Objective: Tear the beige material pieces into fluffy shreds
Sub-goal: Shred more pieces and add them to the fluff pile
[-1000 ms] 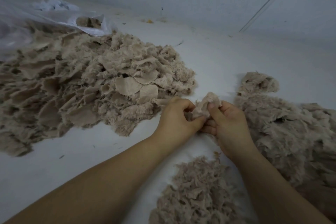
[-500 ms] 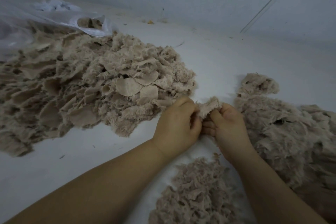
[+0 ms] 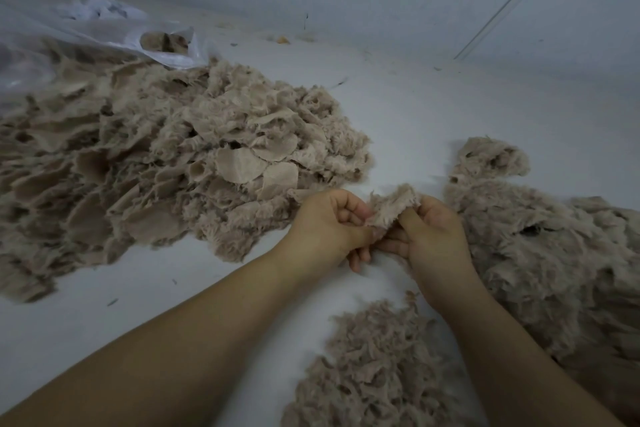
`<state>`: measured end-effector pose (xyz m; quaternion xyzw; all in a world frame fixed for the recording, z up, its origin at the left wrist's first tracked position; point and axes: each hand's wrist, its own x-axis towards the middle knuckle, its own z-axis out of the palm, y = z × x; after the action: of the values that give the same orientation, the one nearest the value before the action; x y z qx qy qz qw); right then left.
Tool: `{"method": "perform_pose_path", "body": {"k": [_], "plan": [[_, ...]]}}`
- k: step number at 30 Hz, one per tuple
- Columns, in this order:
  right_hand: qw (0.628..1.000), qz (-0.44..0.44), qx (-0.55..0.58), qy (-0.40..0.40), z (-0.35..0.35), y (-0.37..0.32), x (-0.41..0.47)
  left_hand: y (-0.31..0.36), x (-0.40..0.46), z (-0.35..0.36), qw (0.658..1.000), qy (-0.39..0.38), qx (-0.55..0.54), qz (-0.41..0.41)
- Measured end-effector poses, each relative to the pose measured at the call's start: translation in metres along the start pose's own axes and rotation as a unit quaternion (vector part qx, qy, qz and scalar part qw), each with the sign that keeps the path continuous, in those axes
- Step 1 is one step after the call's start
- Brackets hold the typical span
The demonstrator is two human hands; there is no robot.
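Head view. The left hand (image 3: 327, 225) and the right hand (image 3: 429, 236) meet at mid-scene, both clamped on one beige piece (image 3: 393, 206). Each hand pinches it between thumb and curled fingers, the left on its left end and the right on its right end. The piece stands up between the two hands, and its long axis runs roughly left to right from one grip to the other. The hands nearly touch below it, so only a short span of material is free between the grips. Neither hand is clearly the nearer; both hold it equally.

A pull apart along that left-right axis is judged to be the move this grip prepares. To the left, the large heap of untorn pieces (image 3: 156, 163) lies just beside the left hand, which limits sideways travel there. To the right, the fluffy pile (image 3: 554, 253) sits close against the right hand. Near the person, a smaller pile of shreds (image 3: 377, 367) lies beneath the forearms. Bare white counter (image 3: 415, 107) opens on the far side. A clear plastic bag (image 3: 104, 28) lies at far left.
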<state>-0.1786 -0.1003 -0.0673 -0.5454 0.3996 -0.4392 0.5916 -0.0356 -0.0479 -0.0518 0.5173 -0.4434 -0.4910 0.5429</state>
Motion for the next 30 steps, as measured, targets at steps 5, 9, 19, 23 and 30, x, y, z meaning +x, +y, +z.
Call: {"method": "perform_pose_path", "body": {"k": [5,9,19,23,30], "plan": [[1.0,-0.007,-0.018,0.016,0.001,0.002,-0.001,0.006,-0.003,-0.011,0.998,-0.051,0.045,-0.013],[1.0,0.002,0.001,0.015,0.001,0.003,0.0,0.009,-0.003,-0.019,0.997,-0.044,0.042,-0.05],[0.996,-0.034,-0.083,0.026,0.0,0.011,0.004,-0.001,0.001,-0.018,0.984,-0.026,0.17,-0.049],[0.996,-0.05,-0.073,0.003,0.002,0.01,0.004,-0.007,0.004,-0.004,0.979,0.023,0.2,-0.009],[0.998,-0.04,-0.051,-0.017,0.001,0.013,0.005,-0.005,0.002,-0.006,0.996,0.034,0.075,-0.045]]}}
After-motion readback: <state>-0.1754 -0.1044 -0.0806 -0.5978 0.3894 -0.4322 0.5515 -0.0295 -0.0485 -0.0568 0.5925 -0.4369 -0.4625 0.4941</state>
